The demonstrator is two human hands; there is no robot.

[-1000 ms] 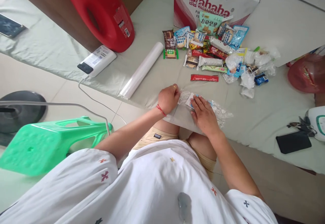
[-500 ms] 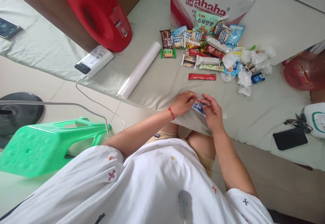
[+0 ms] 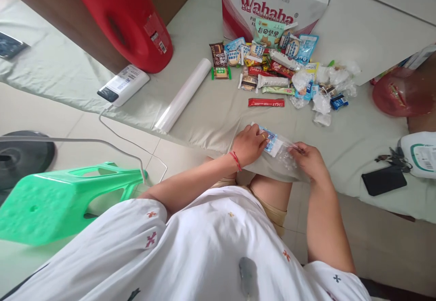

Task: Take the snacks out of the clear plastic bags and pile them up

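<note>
At the near edge of the cloth-covered surface, my left hand (image 3: 249, 145) grips the left end of a blue-and-white snack packet (image 3: 271, 142), its fingers closed over it. Clear plastic film (image 3: 286, 154) stretches from the packet to my right hand (image 3: 309, 159), which pinches the film's right end, fingers closed. Just beyond the hands lies a red stick-shaped sachet (image 3: 266, 102). Behind it is a pile of wrapped snacks (image 3: 272, 70), with several film-wrapped bundles (image 3: 322, 102) at its right side.
A roll of clear film (image 3: 184, 95) lies to the left, near a white power bank (image 3: 123, 85) and a red jug (image 3: 126, 23). A Wahaha carton (image 3: 238, 7) stands behind the snacks. To the right are a black pouch (image 3: 384, 182) with keys and a red-tinted container (image 3: 403, 92).
My right hand has moved to the right, drawing clear film out from the packet. My left hand now lies over the packet's left end, and more of the packet shows.
</note>
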